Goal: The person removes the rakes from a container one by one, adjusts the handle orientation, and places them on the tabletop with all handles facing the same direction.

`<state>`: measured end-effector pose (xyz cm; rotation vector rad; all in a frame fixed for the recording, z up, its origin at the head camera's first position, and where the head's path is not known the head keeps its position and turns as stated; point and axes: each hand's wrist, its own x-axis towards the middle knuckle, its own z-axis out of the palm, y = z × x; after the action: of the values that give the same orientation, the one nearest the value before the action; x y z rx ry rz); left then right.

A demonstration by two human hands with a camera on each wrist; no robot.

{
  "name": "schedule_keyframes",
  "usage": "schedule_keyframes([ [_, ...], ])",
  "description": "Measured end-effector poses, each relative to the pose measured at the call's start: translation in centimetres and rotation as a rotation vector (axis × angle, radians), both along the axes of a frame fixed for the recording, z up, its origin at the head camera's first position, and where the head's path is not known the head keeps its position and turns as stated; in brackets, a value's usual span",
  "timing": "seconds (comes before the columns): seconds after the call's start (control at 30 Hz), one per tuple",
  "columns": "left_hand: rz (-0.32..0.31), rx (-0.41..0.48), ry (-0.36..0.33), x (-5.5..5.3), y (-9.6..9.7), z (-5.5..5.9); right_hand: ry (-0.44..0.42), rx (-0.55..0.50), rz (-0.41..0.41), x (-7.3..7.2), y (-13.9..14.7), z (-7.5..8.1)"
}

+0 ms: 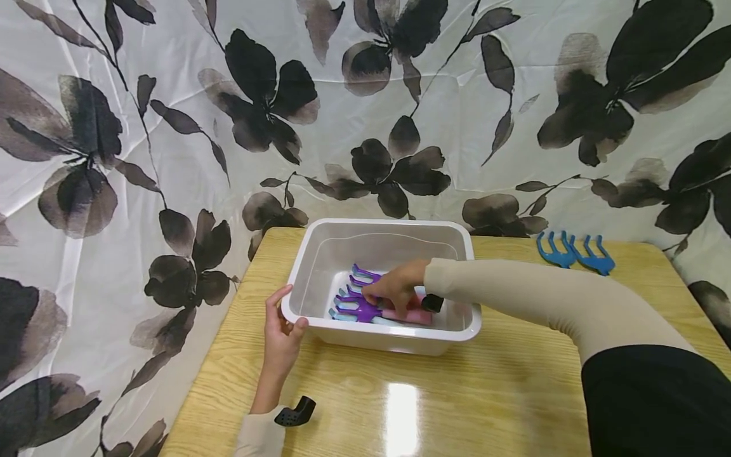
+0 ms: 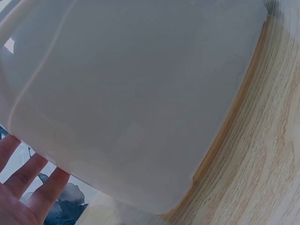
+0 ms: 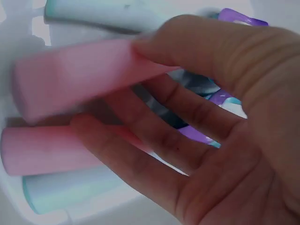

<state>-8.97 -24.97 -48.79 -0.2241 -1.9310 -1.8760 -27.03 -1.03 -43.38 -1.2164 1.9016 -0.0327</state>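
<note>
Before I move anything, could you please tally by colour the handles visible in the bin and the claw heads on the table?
Pink handles: 2
Pale mint handles: 2
Blue claw heads: 2
Total: 6 in view; more handles may be hidden in the bin.

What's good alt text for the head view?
A person's right hand is down in a white bin among pink handles and purple pronged tools; the left hand holds its near left corner. Two blue pronged pieces lie at the wooden table's back right.
</note>
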Motion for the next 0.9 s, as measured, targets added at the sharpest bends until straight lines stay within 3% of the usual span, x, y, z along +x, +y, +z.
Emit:
schedule_keyframes([
  [0.27, -0.004, 0.004, 0.012, -0.1, -0.2, -0.2, -0.007, -0.071, -0.059, -0.2, -0.7, 1.6],
  [0.67, -0.006, 0.022, 0.004, 0.1, 0.1, -0.5, -0.040, -0.081, -0.106, -0.1, -0.5, 1.7],
  [0.9, 0.001, 0.004, -0.014, 0.2, -0.1, -0.5, -0.054, -0.192, -0.118, -0.5, 0.0, 4.3],
])
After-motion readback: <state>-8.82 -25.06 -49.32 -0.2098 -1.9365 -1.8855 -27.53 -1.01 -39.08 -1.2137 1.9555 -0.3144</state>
